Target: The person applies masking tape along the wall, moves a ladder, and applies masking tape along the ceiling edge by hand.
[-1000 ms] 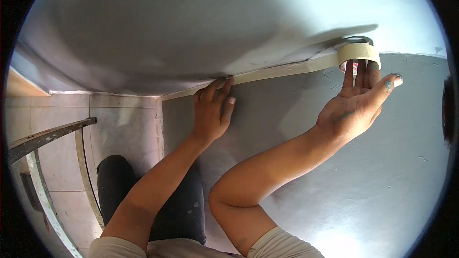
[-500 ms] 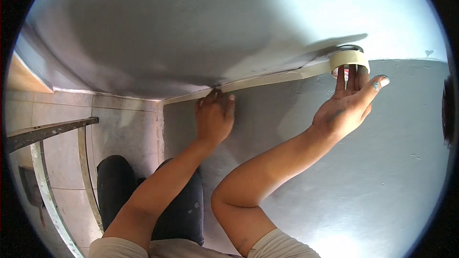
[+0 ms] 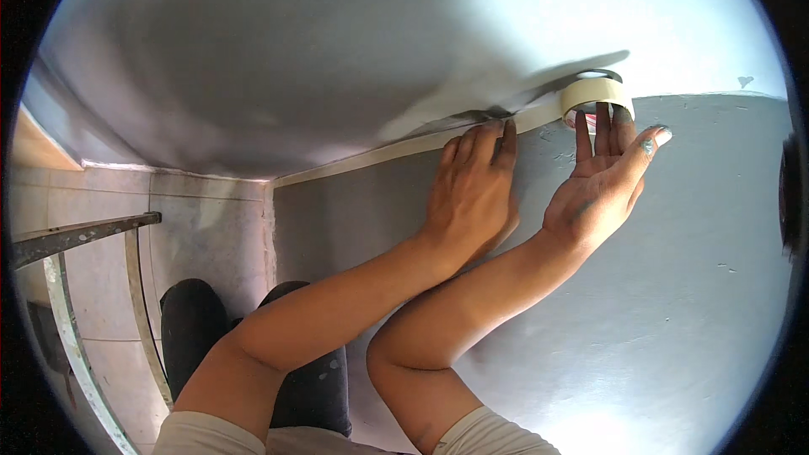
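A cream roll of masking tape (image 3: 595, 89) sits at the line where the pale upper wall meets the grey surface. Three fingers of my right hand (image 3: 594, 181) are inside its core, with the palm turned toward me and the thumb stretched out. From the roll, a strip of tape (image 3: 392, 152) runs left along that line to the corner. My left hand (image 3: 474, 185) presses its fingertips on the strip a short way left of the roll. Its fingers are stretched out, back of the hand toward me, holding nothing.
At the left is a paint-spotted frame (image 3: 93, 234) with metal legs, standing on a tiled floor (image 3: 206, 223). A brown wooden edge (image 3: 50, 139) shows at far left. My knees in dark trousers (image 3: 198, 329) are below. A dark object (image 3: 790, 194) is at the right rim.
My left hand has slid right along the tape, from near the corner to close by the roll. The roll and my right hand appear slightly farther left in the picture, as does the whole scene.
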`<state>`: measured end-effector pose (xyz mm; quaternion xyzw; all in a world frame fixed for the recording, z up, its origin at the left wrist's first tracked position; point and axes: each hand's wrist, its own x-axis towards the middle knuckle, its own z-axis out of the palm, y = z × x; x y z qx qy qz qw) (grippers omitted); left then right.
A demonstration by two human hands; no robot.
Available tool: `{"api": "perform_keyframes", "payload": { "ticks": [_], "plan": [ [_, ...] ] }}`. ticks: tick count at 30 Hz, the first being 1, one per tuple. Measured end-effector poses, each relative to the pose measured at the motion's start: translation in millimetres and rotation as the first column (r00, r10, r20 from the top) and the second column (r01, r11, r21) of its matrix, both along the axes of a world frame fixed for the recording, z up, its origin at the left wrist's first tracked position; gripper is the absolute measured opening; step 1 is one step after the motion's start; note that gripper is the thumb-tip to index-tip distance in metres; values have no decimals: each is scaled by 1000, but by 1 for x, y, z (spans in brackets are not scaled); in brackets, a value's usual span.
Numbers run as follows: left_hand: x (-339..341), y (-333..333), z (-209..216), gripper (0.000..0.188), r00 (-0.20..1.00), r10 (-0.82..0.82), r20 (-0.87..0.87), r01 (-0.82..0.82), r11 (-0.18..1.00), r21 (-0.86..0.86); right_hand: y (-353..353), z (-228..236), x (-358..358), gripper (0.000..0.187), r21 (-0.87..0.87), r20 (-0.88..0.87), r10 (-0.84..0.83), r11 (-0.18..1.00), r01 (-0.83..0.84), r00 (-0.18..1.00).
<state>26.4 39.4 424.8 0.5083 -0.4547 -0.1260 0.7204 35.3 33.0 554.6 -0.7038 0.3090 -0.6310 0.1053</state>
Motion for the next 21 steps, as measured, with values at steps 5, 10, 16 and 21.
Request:
{"api": "perform_keyframes", "payload": {
  "ticks": [5, 10, 16, 21],
  "plan": [
    [2, 10, -28, 68, 998, 56, -12, -55, 996, 67, 1, 1, 1, 96, 1, 2, 10, 1000, -10, 1000],
    [3, 10, -35, 70, 999, 31, 17, -34, 980, 196, 0, 3, 0, 96, 3, 4, 15, 1000, -15, 1000],
    [8, 9, -16, 58, 994, 105, 37, -108, 988, 111, 3, 7, -2, 96, 41, 11, 26, 999, -26, 1000],
    [13, -3, -1, 51, 990, 142, -5, -142, 989, 44, 0, 5, -2, 96, 58, 8, 27, 998, -27, 1000]
  ]
}}
